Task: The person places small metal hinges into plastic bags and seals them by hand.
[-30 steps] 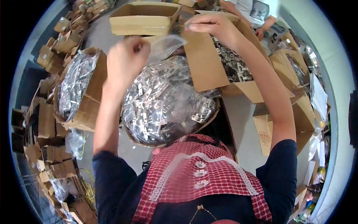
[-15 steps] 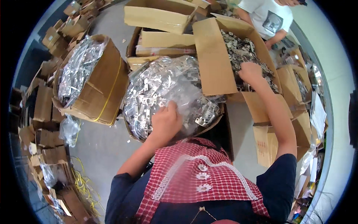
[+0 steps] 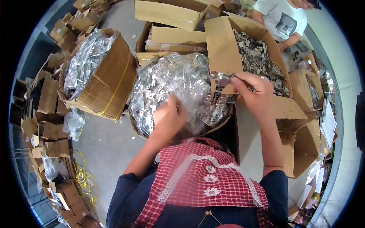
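Observation:
My right hand (image 3: 254,91) pinches a metal hinge (image 3: 219,80) by one end, over the right side of a box full of shiny metal parts. My left hand (image 3: 169,117) is closed on a clear plastic bag (image 3: 192,104) that lies over these parts; what is inside the bag is blurred. The packed metal parts (image 3: 154,83), many under clear plastic, heap up in the middle box. Beyond my right hand, an open carton (image 3: 224,53) holds a pile of loose metal hinges (image 3: 258,60).
At the left stands a tilted carton (image 3: 110,83) of bagged metal parts. Empty cartons (image 3: 167,15) lie at the back. A person (image 3: 283,22) in a white shirt works at the far right. Yellow straps (image 3: 85,176) and stacked cardboard (image 3: 57,146) line the left floor.
My right hand has come out of the hinge carton, moving left and nearer, with a hinge in its fingers. My left hand stays on the plastic bag. The view has shifted slightly.

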Tool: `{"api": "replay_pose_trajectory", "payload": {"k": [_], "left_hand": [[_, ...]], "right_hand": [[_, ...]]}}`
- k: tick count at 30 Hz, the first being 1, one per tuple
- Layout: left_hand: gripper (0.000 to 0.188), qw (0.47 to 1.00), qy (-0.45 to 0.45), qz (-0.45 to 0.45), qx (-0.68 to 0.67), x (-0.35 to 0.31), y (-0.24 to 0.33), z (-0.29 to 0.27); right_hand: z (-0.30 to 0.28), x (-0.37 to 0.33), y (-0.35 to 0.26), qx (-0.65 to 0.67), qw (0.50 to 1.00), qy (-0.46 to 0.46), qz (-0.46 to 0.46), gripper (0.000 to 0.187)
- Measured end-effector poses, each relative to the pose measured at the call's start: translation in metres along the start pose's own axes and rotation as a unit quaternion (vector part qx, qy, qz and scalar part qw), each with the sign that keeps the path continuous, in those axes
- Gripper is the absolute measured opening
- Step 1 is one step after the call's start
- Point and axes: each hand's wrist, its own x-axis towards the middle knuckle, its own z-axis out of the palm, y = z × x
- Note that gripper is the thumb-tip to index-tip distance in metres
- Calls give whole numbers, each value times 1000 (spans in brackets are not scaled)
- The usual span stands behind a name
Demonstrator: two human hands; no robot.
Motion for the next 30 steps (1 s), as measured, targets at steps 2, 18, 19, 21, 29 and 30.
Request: {"api": "replay_pose_trajectory", "payload": {"k": [2, 18, 19, 21, 29, 30], "left_hand": [[18, 998, -30, -51, 4, 1, 0, -5], [18, 997, -32, -62, 20, -13, -21, -1], [18, 997, -32, -60, 20, -12, -21, -1], [16, 997, -25, -59, 46, -10, -20, -1], [11, 993, 95, -64, -2, 0, -41, -21], [11, 993, 96, -64, 0, -1, -38, -21]], "right_hand": [[16, -1, 10, -36, 998, 31, -29, 14], [79, -6, 79, -371, 907, -195, 32, 42], [86, -9, 80, -387, 903, -181, 46, 41], [93, -16, 84, -406, 901, -144, 42, 37], [100, -30, 91, -335, 939, -81, -23, 29], [102, -31, 90, -332, 939, -82, -24, 29]]}}
